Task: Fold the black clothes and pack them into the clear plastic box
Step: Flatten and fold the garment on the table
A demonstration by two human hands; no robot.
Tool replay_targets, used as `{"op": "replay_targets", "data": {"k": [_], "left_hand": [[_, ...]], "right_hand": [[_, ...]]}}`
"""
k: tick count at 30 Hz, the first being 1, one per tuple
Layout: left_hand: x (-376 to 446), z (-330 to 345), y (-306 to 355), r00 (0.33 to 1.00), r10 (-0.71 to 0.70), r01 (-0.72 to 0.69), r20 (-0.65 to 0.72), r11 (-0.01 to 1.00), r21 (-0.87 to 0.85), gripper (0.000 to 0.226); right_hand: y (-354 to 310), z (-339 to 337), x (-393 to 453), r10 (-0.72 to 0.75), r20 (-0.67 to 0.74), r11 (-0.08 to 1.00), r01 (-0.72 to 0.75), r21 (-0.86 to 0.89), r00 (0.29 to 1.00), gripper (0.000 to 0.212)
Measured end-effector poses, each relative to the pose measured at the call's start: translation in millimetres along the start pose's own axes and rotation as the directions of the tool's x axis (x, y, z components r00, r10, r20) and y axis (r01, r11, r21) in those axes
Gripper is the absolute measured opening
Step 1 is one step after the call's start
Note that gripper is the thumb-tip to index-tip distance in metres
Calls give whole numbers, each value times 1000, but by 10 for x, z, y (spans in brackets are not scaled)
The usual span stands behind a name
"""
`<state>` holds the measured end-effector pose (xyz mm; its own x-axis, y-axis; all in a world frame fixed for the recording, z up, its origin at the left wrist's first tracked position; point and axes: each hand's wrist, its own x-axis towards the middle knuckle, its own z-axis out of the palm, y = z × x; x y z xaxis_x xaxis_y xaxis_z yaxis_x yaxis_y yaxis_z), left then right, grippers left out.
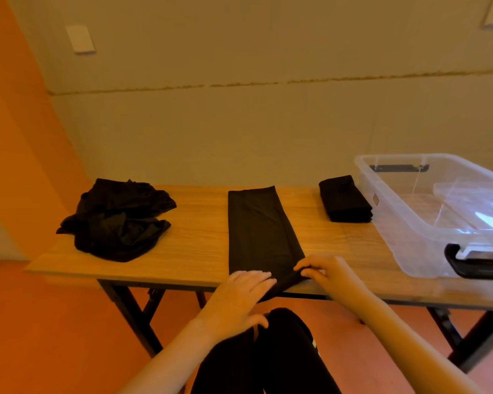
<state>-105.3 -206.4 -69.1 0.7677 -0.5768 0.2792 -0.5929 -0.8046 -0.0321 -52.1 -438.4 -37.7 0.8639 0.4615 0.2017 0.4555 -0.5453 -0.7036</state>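
The step in hand looks like the next fold of the long black strip [261,231], which lies lengthwise on the counter [194,248], left of the clear plastic box [427,223] and with its near end at the counter's front edge. The right hand [323,270] pinches that end's corner nearest the box, its grip clamped on the cloth. The left hand [239,297] lies flat with straight fingers on the end's other corner, its grip apart.

To do it well, both corners should probably be taken evenly and carried toward the far end, edges kept square so the layers match, then the crease pressed flat.

Counted: one strip being folded; one folded black bundle [345,200] touching or just beside the box's left wall; one crumpled black heap [117,220], well left of the box, with too many folds to count its garments; one box, with no clothes in it.
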Motion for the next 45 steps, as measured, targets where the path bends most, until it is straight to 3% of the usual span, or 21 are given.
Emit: {"op": "replay_targets", "data": {"k": [2, 9, 14, 17, 19, 20, 23, 25, 28, 32, 37, 40, 45], "left_hand": [[-76, 129, -26, 998, 0, -5, 64, 997, 82, 91], [-175, 267, -288, 993, 76, -62, -87, 986, 152, 94], [-141, 215, -318, 961, 178, -164, -210, 983, 83, 46], [-122, 206, -305, 944, 190, -176, -269, 981, 76, 35], [-119, 196, -256, 941, 72, -99, -330, 993, -66, 30], [-109, 143, -203, 933, -63, -20, -355, 974, -226, 27], [-7, -90, -73, 822, -455, 170, -343, 771, -614, 21], [114, -228, -34, 758, -568, 213, -320, 680, -701, 12], [267, -398, -42, 688, -644, 206, -334, 614, -762, 32], [409, -560, -94, 626, -729, 171, -277, 475, -863, 26], [489, -673, -176, 570, -794, 189, -210, 376, -907, 20], [494, -709, -185, 557, -813, 183, -173, 323, -928, 17], [455, -793, -155, 576, -811, 139, -100, 218, -966, 14]], "right_hand": [[70, 16, -45, 41, 20, 998, -42, 46, 999, 35], [100, -37, -46, 105, 3, 979, -104, 173, 994, 31], [110, -43, -66, 107, 0, 972, -104, 212, 994, 31], [103, -50, -86, 102, -3, 968, -99, 229, 995, 32], [116, -66, -99, 103, -4, 967, -99, 236, 995, 32], [123, -72, -101, 110, -3, 963, -106, 247, 994, 32], [93, -94, -55, 142, -44, 940, -120, 320, 989, 32], [22, -120, 2, 154, -108, 898, -94, 429, 982, 33], [-117, -200, 105, 146, -194, 841, -19, 541, 970, 30], [-258, -335, 252, 154, -247, 832, 10, 555, 957, 31], [-364, -465, 319, 106, -196, 873, 3, 488, 975, 31], [-381, -491, 294, 88, -121, 882, -20, 472, 989, 36], [-402, -520, 285, 94, -122, 869, -22, 494, 988, 37]]}}
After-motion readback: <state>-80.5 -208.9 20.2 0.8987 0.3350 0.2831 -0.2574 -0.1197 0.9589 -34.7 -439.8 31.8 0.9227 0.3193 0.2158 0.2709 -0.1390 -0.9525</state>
